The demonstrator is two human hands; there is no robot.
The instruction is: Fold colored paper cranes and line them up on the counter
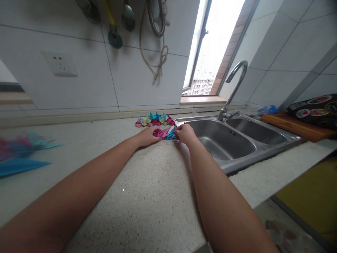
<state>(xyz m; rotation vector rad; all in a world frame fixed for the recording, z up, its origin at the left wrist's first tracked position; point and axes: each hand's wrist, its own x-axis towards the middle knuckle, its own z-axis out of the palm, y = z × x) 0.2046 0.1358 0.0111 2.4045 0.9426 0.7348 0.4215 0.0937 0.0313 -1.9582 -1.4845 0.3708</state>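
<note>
Bare forearms (89,186) up close, folded paper (161,133) pinched farther out

Nearest the lens: forearms stretched across a speckled countertop (147,196). Off to the left, some pink, teal and blue paper pieces (22,166), pretty blurry. Further along, left hand (147,136) with thumb and fingers closed on the pink end of the folded paper, right hand (185,133) with fingertips pinched on the blue end. Two-handed grasp, then, just left of the sink (223,142); can't tell if touching the countertop or slightly lifted. Right behind, a row of pointy pieces (156,120) in teal, pink and yellow-green. Over to the right, chrome faucet (238,79), plus a wooden board (292,123) with a black bag (317,109) by it. Way back, white tiled wall (147,86) and a window (216,45).
</note>
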